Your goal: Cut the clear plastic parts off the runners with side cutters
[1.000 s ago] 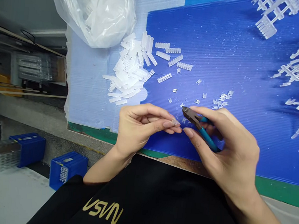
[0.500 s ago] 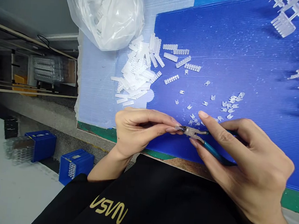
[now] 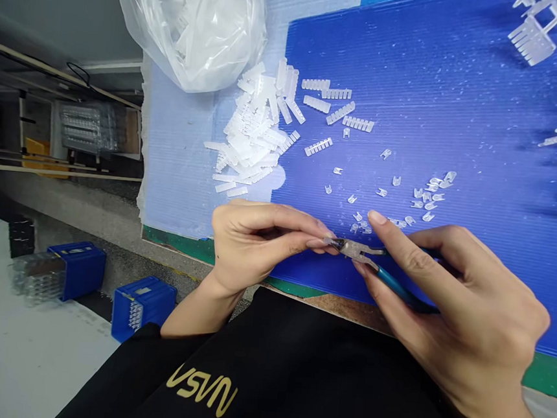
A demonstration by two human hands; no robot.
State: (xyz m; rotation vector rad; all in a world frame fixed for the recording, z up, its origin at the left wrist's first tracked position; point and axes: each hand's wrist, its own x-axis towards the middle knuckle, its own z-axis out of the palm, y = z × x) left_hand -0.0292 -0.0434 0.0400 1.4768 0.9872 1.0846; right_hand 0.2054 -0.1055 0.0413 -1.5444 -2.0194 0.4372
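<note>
My left hand (image 3: 260,243) pinches a small clear plastic piece (image 3: 328,240) between thumb and forefinger; the fingertips hide most of it. In my right hand (image 3: 466,297) is a pair of side cutters (image 3: 401,290) with blue-green handles. Their metal jaws meet the plastic piece at my left fingertips. Beyond the cutters, several tiny clear U-shaped clips (image 3: 426,196) lie scattered on the blue corrugated sheet (image 3: 485,123). To the upper left is a heap of white comb-like plastic strips (image 3: 250,135), with a few toothed strips (image 3: 340,112) beside it.
A clear bag (image 3: 201,26) of white parts stands at the back left. Translucent moulded sprues (image 3: 534,39) lie along the right side. Blue crates (image 3: 145,308) and stacked clear trays (image 3: 90,129) are off the table to the left.
The view has shifted very slightly. Both hands keep nearly the same place, and the cutter jaws stay at the piece in my left fingers.
</note>
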